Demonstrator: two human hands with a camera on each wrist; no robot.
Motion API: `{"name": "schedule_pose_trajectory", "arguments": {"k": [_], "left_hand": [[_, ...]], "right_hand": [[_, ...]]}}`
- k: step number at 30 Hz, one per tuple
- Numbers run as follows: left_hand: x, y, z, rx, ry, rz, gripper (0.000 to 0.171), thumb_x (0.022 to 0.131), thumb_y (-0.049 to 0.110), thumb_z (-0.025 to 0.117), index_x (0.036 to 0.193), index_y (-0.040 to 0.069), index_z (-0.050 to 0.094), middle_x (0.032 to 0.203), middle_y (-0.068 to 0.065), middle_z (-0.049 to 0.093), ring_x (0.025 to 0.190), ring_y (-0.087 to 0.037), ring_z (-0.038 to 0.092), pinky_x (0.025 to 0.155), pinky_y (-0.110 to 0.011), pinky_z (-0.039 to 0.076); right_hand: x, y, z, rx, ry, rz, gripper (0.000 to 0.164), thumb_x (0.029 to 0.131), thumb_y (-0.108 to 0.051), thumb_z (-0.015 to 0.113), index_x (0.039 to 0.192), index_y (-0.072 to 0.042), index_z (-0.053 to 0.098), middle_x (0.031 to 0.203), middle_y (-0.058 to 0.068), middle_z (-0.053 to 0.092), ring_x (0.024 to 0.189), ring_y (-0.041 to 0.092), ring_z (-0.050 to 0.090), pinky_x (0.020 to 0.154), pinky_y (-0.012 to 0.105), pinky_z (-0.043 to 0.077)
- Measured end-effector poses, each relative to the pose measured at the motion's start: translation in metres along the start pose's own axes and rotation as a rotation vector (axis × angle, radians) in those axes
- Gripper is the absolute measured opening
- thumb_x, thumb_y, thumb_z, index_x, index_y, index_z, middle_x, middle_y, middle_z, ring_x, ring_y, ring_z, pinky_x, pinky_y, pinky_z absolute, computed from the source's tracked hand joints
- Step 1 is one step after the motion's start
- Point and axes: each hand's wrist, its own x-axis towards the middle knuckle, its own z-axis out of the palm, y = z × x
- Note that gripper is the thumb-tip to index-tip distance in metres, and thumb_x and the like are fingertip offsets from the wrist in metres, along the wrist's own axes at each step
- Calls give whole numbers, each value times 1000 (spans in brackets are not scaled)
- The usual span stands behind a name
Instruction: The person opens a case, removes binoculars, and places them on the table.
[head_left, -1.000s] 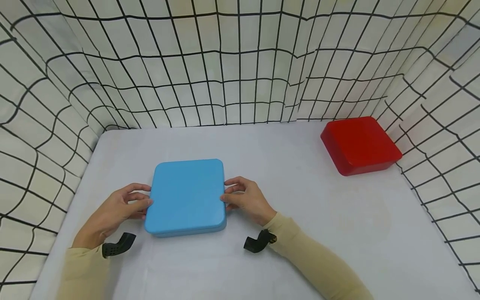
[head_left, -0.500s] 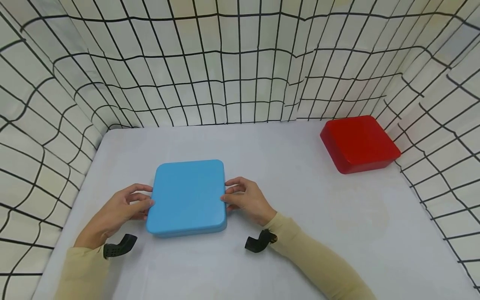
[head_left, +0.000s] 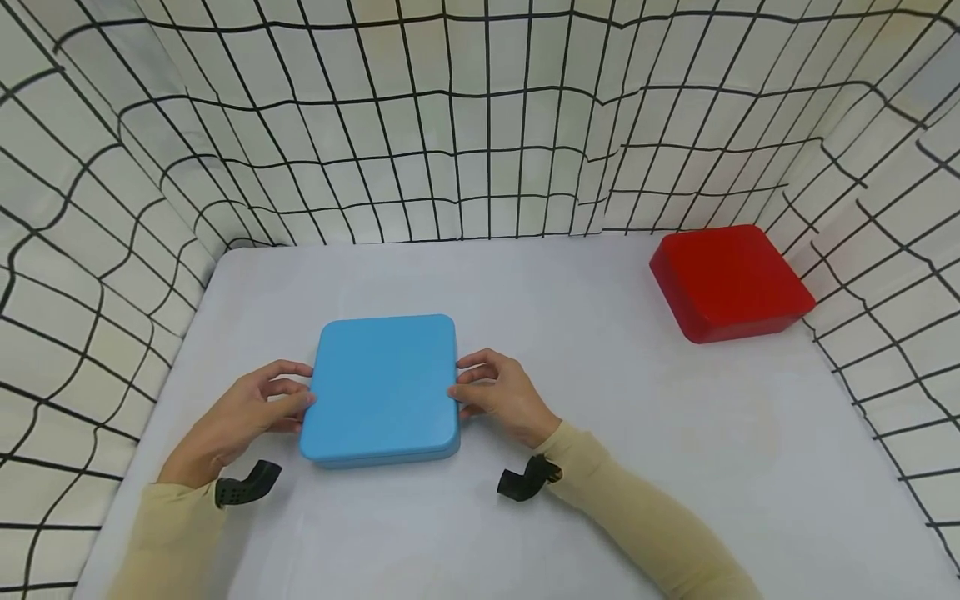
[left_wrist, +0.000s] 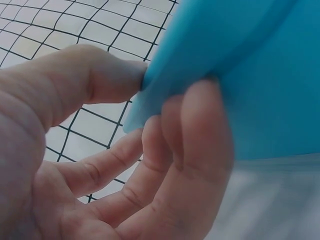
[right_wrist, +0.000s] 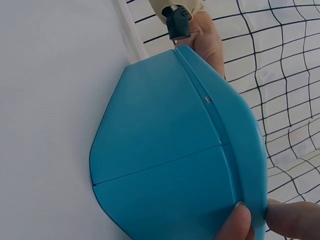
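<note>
Fingers on the left: your left hand pinches the edge of the blue box at about 9 o'clock, thumb against the rim, the others curved beneath and slightly parted.
Fingers on the right: your right hand pinches the opposite edge near 3 o'clock, thumb and fingertip only a rim's thickness apart.
Blue box's place: between your hands, broad face up, toward 8 o'clock from the head view's middle; you cannot tell whether it touches the table.
Blue box's feel: probably light and stiff, not fragile, its smooth shell a little slippery.
Best hold: opposite sides, midway along, fingertips tucked under the protruding lip, pressing evenly.
Red box: well apart from your hands, at 2 o'clock from the blue one.
Black net: rises beyond the table, from 9 through 12 to 3 o'clock.
</note>
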Motion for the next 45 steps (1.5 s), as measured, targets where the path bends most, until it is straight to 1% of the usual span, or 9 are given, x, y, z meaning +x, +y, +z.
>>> {"name": "schedule_pose_trajectory", "arguments": {"k": [6, 11, 16, 19, 25, 30, 34, 38, 45], "left_hand": [[1, -1, 4, 10, 1, -11, 58, 102, 22, 65, 147, -2, 38, 107, -1, 65, 82, -13, 73, 78, -29, 63], [2, 0, 6, 9, -12, -11, 57, 102, 22, 66, 147, -1, 39, 106, -4, 63, 82, -13, 72, 78, -30, 63], [2, 2, 5, 5, -20, -3, 55, 101, 22, 67, 144, 0, 40, 102, -1, 64, 81, -15, 72, 77, -31, 63], [1, 3, 5, 1, -17, -9, 55, 101, 22, 67, 143, 0, 41, 102, 1, 65, 80, -15, 73, 77, -31, 63], [-1, 4, 4, 10, -20, -6, 56, 102, 22, 67, 144, -1, 40, 106, -5, 63, 81, -15, 73, 77, -31, 63], [-2, 6, 4, 34, -16, -12, 57, 102, 24, 67, 145, -1, 39, 108, -8, 63, 81, -17, 74, 78, -31, 63], [-2, 6, 3, 53, -17, -19, 58, 102, 24, 66, 145, -2, 39, 109, -11, 63, 81, -17, 73, 77, -31, 63], [-1, 7, 3, 58, -19, -33, 58, 101, 25, 67, 145, -2, 39, 109, -11, 63, 81, -17, 74, 77, -31, 63], [-2, 9, 0, 57, -31, -25, 58, 101, 24, 67, 146, -2, 40, 111, -13, 61, 82, -17, 74, 78, -31, 63]], "right_hand": [[-2, 0, -2, -10, 3, 4, 46, 89, -3, 75, 132, -2, 58, 104, 7, 62, 77, 19, 71, 77, 38, 64], [-6, 1, -3, -9, 8, 0, 46, 89, -2, 75, 132, -2, 58, 102, 7, 62, 77, 18, 71, 78, 41, 64], [-7, 1, -4, 3, 2, -5, 46, 89, -1, 75, 132, -2, 58, 102, 7, 62, 79, 18, 70, 77, 41, 64], [-7, 1, -4, 4, -1, -6, 46, 89, -2, 75, 132, -2, 58, 102, 7, 61, 79, 19, 70, 77, 40, 64], [-6, 2, -3, -2, -2, -12, 46, 89, -3, 75, 132, -1, 58, 101, 6, 62, 77, 20, 70, 76, 38, 64], [-5, 1, -2, -7, -1, -14, 46, 89, -3, 76, 131, -1, 58, 100, 6, 63, 72, 19, 70, 75, 37, 64], [-4, 1, -2, -4, -5, -11, 46, 89, -4, 76, 132, -1, 59, 100, 6, 63, 72, 18, 70, 74, 36, 64], [-4, 1, -2, -1, -5, -8, 46, 89, -4, 76, 132, -2, 59, 100, 6, 64, 73, 17, 70, 74, 35, 64], [-4, 1, -1, 7, 1, -21, 47, 88, -3, 76, 131, -1, 59, 99, 6, 64, 72, 16, 69, 74, 35, 64]]}}
